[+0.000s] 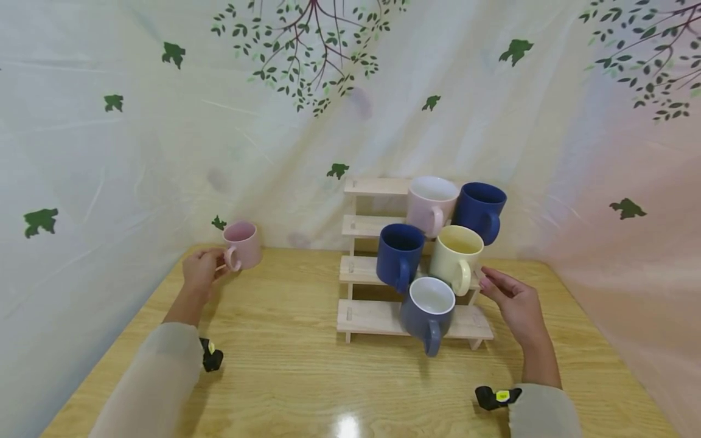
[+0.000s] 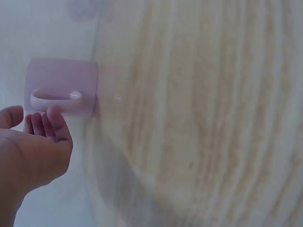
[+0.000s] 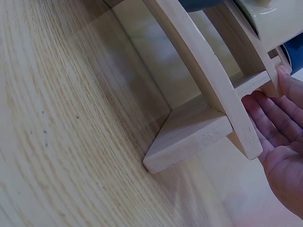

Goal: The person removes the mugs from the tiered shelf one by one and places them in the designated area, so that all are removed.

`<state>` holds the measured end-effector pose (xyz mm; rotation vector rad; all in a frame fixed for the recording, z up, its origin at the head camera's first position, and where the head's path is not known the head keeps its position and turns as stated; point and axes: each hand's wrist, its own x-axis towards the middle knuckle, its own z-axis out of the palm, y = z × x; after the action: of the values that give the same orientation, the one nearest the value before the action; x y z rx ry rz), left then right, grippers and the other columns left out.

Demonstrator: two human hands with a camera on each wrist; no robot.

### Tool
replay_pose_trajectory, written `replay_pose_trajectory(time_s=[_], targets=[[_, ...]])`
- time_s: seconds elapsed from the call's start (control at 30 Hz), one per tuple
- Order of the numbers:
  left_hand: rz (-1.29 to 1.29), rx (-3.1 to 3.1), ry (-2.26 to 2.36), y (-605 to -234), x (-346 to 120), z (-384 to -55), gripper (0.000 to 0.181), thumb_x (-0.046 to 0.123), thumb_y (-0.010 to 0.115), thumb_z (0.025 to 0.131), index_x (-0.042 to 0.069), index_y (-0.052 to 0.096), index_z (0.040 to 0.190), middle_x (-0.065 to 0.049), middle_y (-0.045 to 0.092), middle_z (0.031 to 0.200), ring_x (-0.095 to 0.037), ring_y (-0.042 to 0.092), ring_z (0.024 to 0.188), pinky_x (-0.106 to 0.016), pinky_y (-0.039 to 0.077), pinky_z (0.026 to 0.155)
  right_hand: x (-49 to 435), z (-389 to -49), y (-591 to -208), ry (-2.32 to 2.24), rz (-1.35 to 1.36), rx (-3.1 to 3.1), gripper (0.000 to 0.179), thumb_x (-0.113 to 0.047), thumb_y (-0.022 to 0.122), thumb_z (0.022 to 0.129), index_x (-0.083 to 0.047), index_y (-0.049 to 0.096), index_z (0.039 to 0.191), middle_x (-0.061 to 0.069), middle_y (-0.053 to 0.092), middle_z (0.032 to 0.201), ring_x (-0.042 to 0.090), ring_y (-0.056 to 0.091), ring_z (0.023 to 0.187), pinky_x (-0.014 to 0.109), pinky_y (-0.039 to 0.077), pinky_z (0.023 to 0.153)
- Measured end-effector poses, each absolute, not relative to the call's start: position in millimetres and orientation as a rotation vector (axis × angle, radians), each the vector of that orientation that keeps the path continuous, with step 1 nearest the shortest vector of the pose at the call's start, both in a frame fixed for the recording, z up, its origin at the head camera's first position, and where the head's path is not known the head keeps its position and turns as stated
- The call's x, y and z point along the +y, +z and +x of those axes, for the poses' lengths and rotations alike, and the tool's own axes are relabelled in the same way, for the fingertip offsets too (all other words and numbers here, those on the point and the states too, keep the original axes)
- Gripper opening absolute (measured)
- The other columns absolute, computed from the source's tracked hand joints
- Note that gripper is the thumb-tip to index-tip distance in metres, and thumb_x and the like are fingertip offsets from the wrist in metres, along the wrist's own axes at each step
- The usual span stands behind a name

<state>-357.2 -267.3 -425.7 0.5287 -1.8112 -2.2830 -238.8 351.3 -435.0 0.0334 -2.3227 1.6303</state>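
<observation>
A pink mug (image 1: 249, 246) stands at the back left of the table. My left hand (image 1: 201, 267) is beside its handle (image 2: 56, 101), fingertips right at it and the thumb apart from them. My right hand (image 1: 515, 301) pinches the right end of a board on the stepped wooden stand (image 1: 372, 316), with the thumb (image 3: 284, 75) at the board's edge and the fingers reaching behind it. On the stand are a pink mug (image 1: 424, 207), two dark blue mugs (image 1: 476, 207) (image 1: 395, 258), a pale yellow mug (image 1: 451, 258) and a grey-blue mug (image 1: 418, 316) on the lowest step.
The wood-grain table (image 1: 274, 365) extends in front of the stand and to both sides. A pale curtain (image 1: 274, 152) printed with leaves and branches hangs behind and along the sides. The mugs on the stand sit close together with handles facing forward.
</observation>
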Motion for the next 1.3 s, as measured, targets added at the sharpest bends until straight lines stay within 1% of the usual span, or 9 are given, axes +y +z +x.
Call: replay_pose_trajectory(time_s=[0.1,0.2,0.47,0.63,0.73,0.87,0.97,1.13,1.3], targets=[[0.636,-1.683,-2.271,-414.7,-266.0,-357.2,0.009,0.012,0.066,0.098,0.006,0.063,0.103,0.0,0.062,0.088,-0.011,0.062,0.079,-0.022,0.06,0.07,351.5,-238.5,-435.0,1.634,0.044,-2.327,0.057,-0.031,0.066,0.101,0.005,0.054,0.144,-0.021,0.065,0.117,-0.003,0.069,0.095,0.009,0.051,0.086],[0.641,-1.63,-2.288,-402.2,-264.6,-355.5,0.011,0.015,0.065,0.099,0.007,0.065,0.106,-0.001,0.061,0.092,-0.011,0.06,0.08,-0.02,0.059,0.068,351.9,-238.2,-434.9,1.631,0.049,-2.334,0.057,-0.032,0.066,0.101,0.004,0.054,0.144,-0.02,0.065,0.117,-0.004,0.069,0.095,0.009,0.051,0.086],[0.509,-1.632,-2.354,-375.9,-251.0,-355.0,0.009,0.013,0.065,0.099,0.006,0.064,0.104,-0.001,0.062,0.093,-0.012,0.061,0.08,-0.021,0.058,0.069,352.6,-239.8,-435.7,1.625,0.058,-2.326,0.056,-0.031,0.066,0.101,0.005,0.054,0.143,-0.018,0.065,0.119,-0.003,0.069,0.095,0.009,0.051,0.086],[0.42,-1.645,-2.396,-362.6,-237.5,-354.0,0.008,0.013,0.065,0.1,0.006,0.063,0.101,-0.003,0.061,0.096,-0.013,0.061,0.078,-0.022,0.056,0.067,353.4,-241.6,-437.7,1.626,0.074,-2.313,0.055,-0.028,0.066,0.101,0.006,0.054,0.142,-0.019,0.066,0.117,-0.003,0.07,0.094,0.009,0.051,0.086],[0.359,-1.635,-2.434,-353.7,-227.7,-351.9,0.005,0.011,0.063,0.1,0.007,0.064,0.097,-0.002,0.062,0.092,-0.013,0.062,0.076,-0.021,0.056,0.066,354.5,-242.6,-439.2,1.622,0.079,-2.315,0.055,-0.028,0.066,0.101,0.006,0.054,0.143,-0.02,0.066,0.116,-0.003,0.07,0.094,0.009,0.051,0.086],[0.274,-1.639,-2.467,-342.4,-212.5,-349.3,0.009,0.008,0.062,0.101,0.007,0.066,0.093,-0.001,0.063,0.083,-0.013,0.063,0.07,-0.022,0.059,0.067,355.8,-243.0,-440.0,1.627,0.07,-2.324,0.055,-0.028,0.066,0.102,0.005,0.054,0.144,-0.019,0.065,0.116,-0.002,0.07,0.094,0.009,0.051,0.086],[0.208,-1.691,-2.446,-335.0,-200.7,-348.9,0.011,0.009,0.062,0.101,0.009,0.067,0.091,-0.001,0.064,0.083,-0.012,0.063,0.07,-0.021,0.058,0.067,356.0,-242.8,-439.7,1.625,0.055,-2.335,0.055,-0.03,0.065,0.102,0.004,0.054,0.144,-0.018,0.065,0.118,-0.003,0.07,0.095,0.009,0.051,0.086],[0.109,-1.796,-2.387,-325.5,-181.5,-349.8,0.006,0.013,0.062,0.102,0.008,0.065,0.099,-0.002,0.062,0.091,-0.012,0.061,0.079,-0.02,0.057,0.069,355.8,-243.1,-439.2,1.62,0.049,-2.337,0.056,-0.03,0.065,0.102,0.004,0.054,0.144,-0.018,0.065,0.118,-0.003,0.07,0.095,0.008,0.05,0.086],[0.008,-1.898,-2.329,-318.6,-160.3,-350.0,0.021,0.019,0.063,0.102,0.002,0.061,0.114,-0.005,0.059,0.103,-0.016,0.059,0.088,-0.023,0.057,0.074,354.2,-242.8,-438.9,1.632,0.069,-2.314,0.055,-0.027,0.066,0.101,0.006,0.054,0.143,-0.02,0.065,0.115,-0.003,0.07,0.093,0.009,0.051,0.086]])
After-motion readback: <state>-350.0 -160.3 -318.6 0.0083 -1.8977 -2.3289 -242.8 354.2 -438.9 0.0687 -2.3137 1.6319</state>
